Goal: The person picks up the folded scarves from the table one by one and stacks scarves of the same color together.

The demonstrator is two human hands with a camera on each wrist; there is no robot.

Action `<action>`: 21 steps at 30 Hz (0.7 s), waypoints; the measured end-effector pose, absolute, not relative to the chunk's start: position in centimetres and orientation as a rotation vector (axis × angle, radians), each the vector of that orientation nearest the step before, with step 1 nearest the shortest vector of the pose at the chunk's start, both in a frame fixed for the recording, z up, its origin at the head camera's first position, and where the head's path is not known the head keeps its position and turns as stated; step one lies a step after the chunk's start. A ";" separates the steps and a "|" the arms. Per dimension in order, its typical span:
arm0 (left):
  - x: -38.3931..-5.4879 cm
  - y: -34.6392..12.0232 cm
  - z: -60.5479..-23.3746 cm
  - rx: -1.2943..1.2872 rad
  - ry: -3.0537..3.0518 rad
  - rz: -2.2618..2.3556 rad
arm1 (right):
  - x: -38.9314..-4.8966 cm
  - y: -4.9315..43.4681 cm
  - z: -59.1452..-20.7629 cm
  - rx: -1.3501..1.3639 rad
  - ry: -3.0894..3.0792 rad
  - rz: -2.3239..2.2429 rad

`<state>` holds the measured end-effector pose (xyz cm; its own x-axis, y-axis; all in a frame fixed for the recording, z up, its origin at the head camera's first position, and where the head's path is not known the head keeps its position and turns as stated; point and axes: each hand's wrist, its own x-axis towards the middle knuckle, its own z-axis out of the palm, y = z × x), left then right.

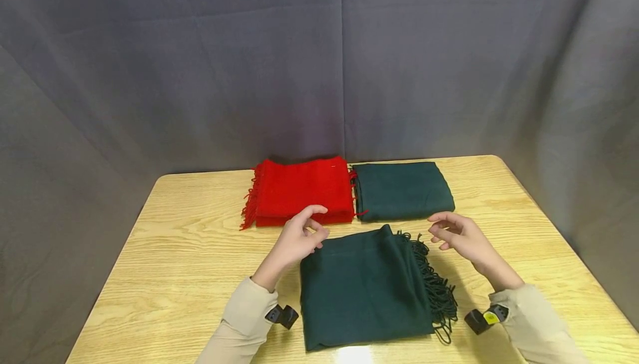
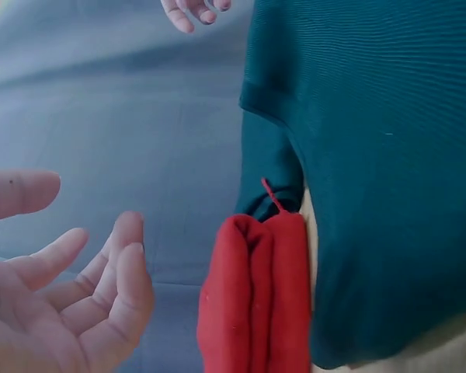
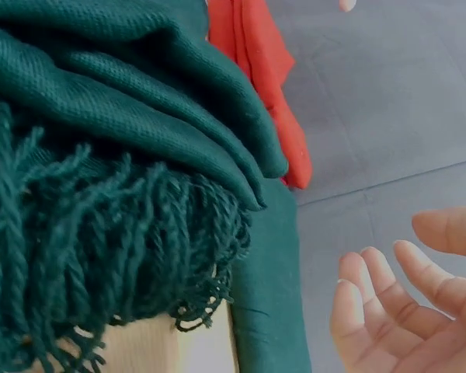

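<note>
A dark green fringed scarf [image 1: 364,292], folded into a rough rectangle, lies at the front of the table, its tassels [image 1: 439,292] spread on the right side. Over its far left corner hovers my left hand [image 1: 302,233], fingers loosely bent and nothing in them; the left wrist view shows the palm [image 2: 70,303] bare. My right hand [image 1: 459,236] is held in the air to the right of the tassels, also with loosely curved fingers. In the right wrist view that hand [image 3: 412,303] holds nothing, and the scarf's layered folds [image 3: 124,101] show beside it.
At the back of the table [image 1: 199,253] lies a folded red scarf [image 1: 304,186] with fringe at its sides. Right next to it is another folded dark green cloth [image 1: 404,189]. A grey curtain [image 1: 249,75] hangs behind the table and along both sides.
</note>
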<state>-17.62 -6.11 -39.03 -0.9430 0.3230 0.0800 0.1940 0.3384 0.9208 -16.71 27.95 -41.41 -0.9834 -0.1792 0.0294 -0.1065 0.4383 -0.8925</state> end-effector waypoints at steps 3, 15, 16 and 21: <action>-18.5 -5.8 -39.4 0.514 2.558 1.636 | -17.0 28.2 -41.2 -0.252 2.598 -1.620; -21.2 -4.2 -39.0 0.568 2.567 1.600 | -18.1 29.3 -40.1 -0.234 2.638 -1.563; -21.4 -4.0 -39.0 0.570 2.551 1.615 | -18.2 29.4 -40.1 -0.228 2.640 -1.555; -22.5 -3.0 -39.0 0.568 2.420 1.726 | -19.0 29.8 -39.9 -0.187 2.649 -1.522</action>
